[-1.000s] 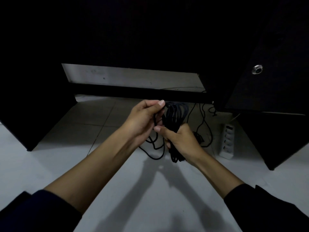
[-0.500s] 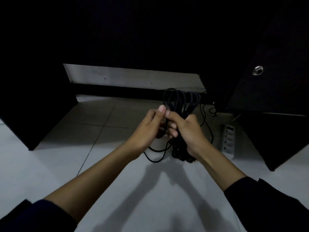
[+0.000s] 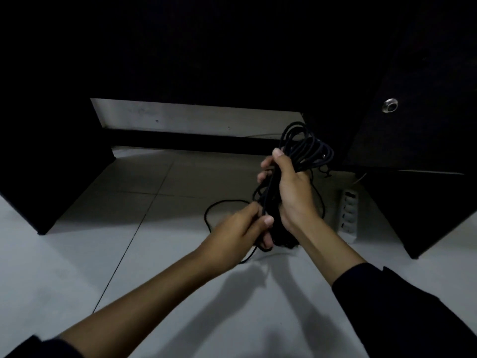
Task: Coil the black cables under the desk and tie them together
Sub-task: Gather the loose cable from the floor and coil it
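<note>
Coil of black cables (image 3: 305,148): centre right of the frame, held upright in the air under the desk, its loops fanning out above the fist and its lower end hanging dark and indistinct below the wrist. Right hand (image 3: 291,192): fingers and thumb curled round the middle of the coil, thumb tip raised along its left side. Left hand (image 3: 240,228): just below and left of the right hand, thumb and fingers pinched on a loose cable strand (image 3: 220,202) that leaves the bundle, loops out to the left over the floor and trails back beneath the hand. Both forearms bare, dark sleeves at the bottom corners. Desk (image 3: 232,47): black underside filling the whole upper half of the frame, very dark, detail lost. Left desk panel (image 3: 49,177): black, standing on the floor at the left edge. Right desk panel (image 3: 418,120): black, slanted, carrying a round metal fitting (image 3: 390,105) at upper right. White power strip (image 3: 349,215): on the floor just right of the right wrist, near the right panel. Floor (image 3: 129,215): pale tiles with dark grout lines. Pale wall strip (image 3: 196,118): behind the desk, upper centre, above a black crossbar (image 3: 180,140).
</note>
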Available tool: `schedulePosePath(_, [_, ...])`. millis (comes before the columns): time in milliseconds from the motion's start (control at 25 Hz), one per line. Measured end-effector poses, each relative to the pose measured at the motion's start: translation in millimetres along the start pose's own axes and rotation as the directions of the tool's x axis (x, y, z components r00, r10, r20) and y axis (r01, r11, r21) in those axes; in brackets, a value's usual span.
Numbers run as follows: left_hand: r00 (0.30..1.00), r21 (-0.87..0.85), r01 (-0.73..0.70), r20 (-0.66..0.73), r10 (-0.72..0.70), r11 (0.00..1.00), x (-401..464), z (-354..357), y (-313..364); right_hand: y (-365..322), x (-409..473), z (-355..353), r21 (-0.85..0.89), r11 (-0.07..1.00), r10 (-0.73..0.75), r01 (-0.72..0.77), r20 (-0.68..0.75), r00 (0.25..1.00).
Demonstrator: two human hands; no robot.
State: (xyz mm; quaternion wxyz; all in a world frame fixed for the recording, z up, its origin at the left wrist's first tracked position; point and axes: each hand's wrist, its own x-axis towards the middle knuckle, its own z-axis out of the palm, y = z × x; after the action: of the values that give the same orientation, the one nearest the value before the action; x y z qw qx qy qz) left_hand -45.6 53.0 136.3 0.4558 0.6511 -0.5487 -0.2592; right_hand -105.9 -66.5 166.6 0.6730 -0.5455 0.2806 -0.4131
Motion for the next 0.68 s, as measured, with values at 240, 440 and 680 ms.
schedulePosePath(240, [0.995, 0.072, 0.095, 0.017, -0.096, 0.993, -2.0, -3.4, -39.2, -11.3, -1.7, 3.9, 0.283, 0.957, 0.048, -0.066, 0.072, 0.996])
schedulePosePath(440, [0.915, -0.519, 0.34, -0.011, -0.403, 0.785, -0.6, -25.3, -46.6, -17.3, -1.5, -0.5, 0.229, 0.968, 0.077, -0.103, 0.123, 0.989])
schedulePosePath(680, [0.966, -0.353, 0.254, 0.046, -0.255, 0.9, 6.9, -61.1, -34.2, -13.9, -1.2, -9.2, 0.033, 0.994, 0.099, -0.107, 0.175, 0.979])
